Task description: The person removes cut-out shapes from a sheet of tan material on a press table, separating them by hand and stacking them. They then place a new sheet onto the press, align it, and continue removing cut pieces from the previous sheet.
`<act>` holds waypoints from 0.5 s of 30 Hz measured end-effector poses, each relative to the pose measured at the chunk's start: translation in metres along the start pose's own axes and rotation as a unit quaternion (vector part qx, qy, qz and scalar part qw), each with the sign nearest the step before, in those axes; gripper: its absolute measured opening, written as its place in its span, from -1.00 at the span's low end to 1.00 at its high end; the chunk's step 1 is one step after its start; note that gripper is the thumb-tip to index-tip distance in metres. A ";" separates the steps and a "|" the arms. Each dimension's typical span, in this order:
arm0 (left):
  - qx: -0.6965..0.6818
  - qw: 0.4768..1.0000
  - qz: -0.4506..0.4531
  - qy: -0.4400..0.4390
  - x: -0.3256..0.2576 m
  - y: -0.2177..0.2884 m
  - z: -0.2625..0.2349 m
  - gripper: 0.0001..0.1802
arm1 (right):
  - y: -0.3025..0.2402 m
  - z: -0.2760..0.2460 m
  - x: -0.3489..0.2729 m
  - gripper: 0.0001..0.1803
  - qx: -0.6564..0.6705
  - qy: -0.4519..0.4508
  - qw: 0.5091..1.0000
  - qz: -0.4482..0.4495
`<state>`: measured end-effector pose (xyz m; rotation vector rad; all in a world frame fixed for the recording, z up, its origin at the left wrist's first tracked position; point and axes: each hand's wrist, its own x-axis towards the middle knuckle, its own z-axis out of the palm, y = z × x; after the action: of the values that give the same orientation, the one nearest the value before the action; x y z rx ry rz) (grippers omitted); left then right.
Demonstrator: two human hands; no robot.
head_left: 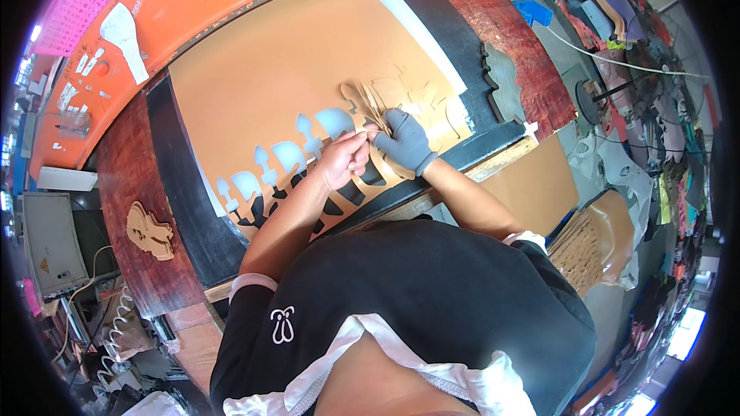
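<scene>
While both hands pinch tan sheet (293, 69), cut pieces (150, 231) left, dark die (501, 81) right

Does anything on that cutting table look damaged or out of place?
Nothing stands out. The holes in the tan sheet are neat, repeated cut-outs along its near edge. The bare left hand and gloved right hand meet there.

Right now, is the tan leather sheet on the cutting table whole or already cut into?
Cut into. The tan leather sheet has a row of shaped holes along its near edge, beside both hands.
</scene>
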<state>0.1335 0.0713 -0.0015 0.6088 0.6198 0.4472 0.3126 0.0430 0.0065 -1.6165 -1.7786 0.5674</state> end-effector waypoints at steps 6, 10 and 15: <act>0.054 0.998 -0.018 0.037 -0.003 0.001 0.003 -0.71 | -0.004 -0.004 0.003 -0.67 0.088 -0.009 0.996 0.033; 0.458 0.825 0.232 0.237 -0.015 0.007 0.018 -0.54 | -0.001 0.000 0.002 -0.71 0.127 0.004 0.987 0.095; 0.737 0.518 0.285 0.329 0.004 0.025 0.008 -0.24 | 0.006 0.013 0.000 -0.75 0.173 0.041 0.978 0.111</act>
<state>0.1365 0.0888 0.0176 2.4368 1.5517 0.7149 0.3078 0.0450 -0.0068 -1.5743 -1.3571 0.8494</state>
